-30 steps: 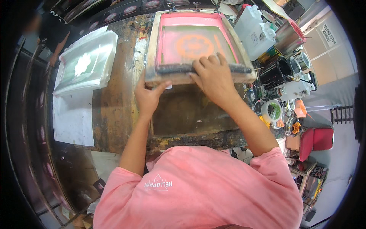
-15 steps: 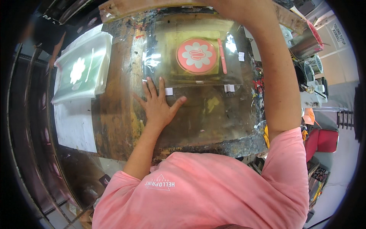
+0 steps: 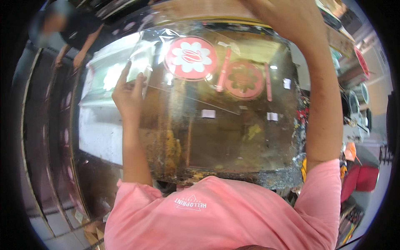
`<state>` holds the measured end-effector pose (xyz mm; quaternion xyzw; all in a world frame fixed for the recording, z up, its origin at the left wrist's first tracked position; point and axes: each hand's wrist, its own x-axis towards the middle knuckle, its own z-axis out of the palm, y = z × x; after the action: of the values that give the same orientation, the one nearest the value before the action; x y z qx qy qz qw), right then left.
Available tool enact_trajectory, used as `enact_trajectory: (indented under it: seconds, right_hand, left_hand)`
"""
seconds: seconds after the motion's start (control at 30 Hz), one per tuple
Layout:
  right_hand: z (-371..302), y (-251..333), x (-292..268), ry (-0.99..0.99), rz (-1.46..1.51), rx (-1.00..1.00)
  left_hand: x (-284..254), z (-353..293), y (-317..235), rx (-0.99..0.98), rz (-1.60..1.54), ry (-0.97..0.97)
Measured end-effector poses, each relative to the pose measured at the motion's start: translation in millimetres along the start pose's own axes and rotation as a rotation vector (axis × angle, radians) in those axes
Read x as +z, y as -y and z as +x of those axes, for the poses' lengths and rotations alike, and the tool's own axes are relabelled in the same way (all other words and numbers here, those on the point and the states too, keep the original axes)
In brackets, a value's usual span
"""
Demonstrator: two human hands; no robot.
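A clear plastic sheet (image 3: 166, 83), printed with a pink disc and pale flower (image 3: 191, 58) and a pink bar (image 3: 224, 71), is raised at a slant over the worktable. My left hand (image 3: 129, 91) grips its left edge between thumb and fingers. Beneath it, on the glossy table surface, a second disc-and-flower shape (image 3: 244, 80) and a bar (image 3: 268, 81) show, darker. My right hand (image 3: 287, 18) reaches to the far edge beside a wooden frame bar (image 3: 200, 10); its fingers are cut off by the picture's edge.
A stack of clear sheets (image 3: 104, 77) lies at the left on white paper (image 3: 100, 133). Small white tabs (image 3: 208, 113) are stuck on the table. Paint cans (image 3: 354, 68) crowd the right side, near a red chair (image 3: 362, 179). Another person (image 3: 77, 31) stands far left by metal racks.
My left hand has gone from lying spread on the table to the left, lifting the printed sheet up and leftward. My right arm stays raised at the far edge. The view has shifted.
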<state>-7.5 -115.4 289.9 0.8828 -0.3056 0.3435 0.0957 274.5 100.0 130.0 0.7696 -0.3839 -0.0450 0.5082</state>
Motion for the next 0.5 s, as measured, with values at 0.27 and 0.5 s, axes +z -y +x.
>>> enact_trajectory:
  seconds: [0.27,0.5]
  right_hand:
    - [-10,8,3,0.008,-0.026,0.018]
    - [-25,14,3,-0.001,-0.030,0.010]
  left_hand:
    - [-127,114,103,0.063,0.313,-0.236]
    - [-128,98,152,0.166,0.905,-0.337]
